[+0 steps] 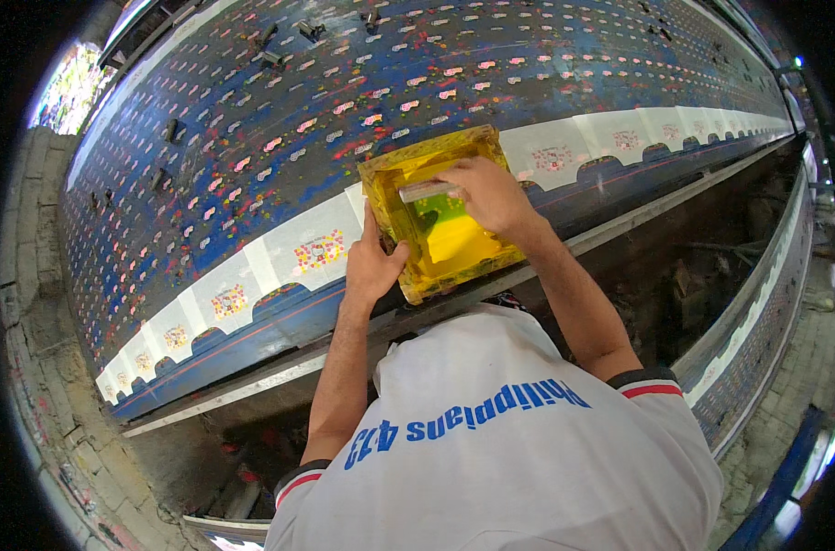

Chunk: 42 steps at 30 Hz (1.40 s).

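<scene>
A yellow-stained screen printing frame [433, 150] lies tilted across a row of white cut pieces on the long table. Its left side rail is gripped by my left hand [372, 268], with the thumb on the rail and the fingers along its outer edge. Inside the frame, my right hand [491, 197] is closed round a pale squeegee [423, 191], which stands near the middle of the mesh. Yellow ink covers the mesh, with a greenish patch beside the squeegee. My right fingertips are partly hidden behind the hand.
White pieces with small pink and yellow prints [318, 250] run along the table edge on both sides of the frame. The blue, ink-spotted table [280, 110] bears rows of small printed marks and several dark clamp-like blocks [309, 31]. A ledge [610, 225] borders its near side.
</scene>
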### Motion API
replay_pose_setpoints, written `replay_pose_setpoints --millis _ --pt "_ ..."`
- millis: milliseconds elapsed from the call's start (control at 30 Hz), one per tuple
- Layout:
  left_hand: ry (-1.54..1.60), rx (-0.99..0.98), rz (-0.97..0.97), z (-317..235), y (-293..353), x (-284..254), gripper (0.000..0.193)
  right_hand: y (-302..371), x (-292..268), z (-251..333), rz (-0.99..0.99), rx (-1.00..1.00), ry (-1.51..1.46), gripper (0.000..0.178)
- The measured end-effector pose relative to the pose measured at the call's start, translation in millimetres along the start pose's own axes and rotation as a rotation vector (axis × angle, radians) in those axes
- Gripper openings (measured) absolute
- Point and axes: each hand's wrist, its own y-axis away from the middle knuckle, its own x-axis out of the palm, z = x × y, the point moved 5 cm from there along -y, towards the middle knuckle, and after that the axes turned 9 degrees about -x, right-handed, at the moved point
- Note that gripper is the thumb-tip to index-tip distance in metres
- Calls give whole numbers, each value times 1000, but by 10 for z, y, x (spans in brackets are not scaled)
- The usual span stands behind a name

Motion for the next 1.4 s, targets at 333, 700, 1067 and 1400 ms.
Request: replay_pose_setpoints --millis 333,700,1067,1400 --pt "-66 -63 -10 37 -6 22 108 960 168 349 -92 -21 -16 49" --pt "6 32 -56 -1022 -116 766 106 1494 -638 -497 -146 0 -29 57" --pt "128 28 1 -1757 -483 1803 101 1980 -1115 -1520 -126 -14 40 53" --pt "59 -6 6 -1664 -512 1838 100 2000 -1209 -1545 -72 -35 23 46"
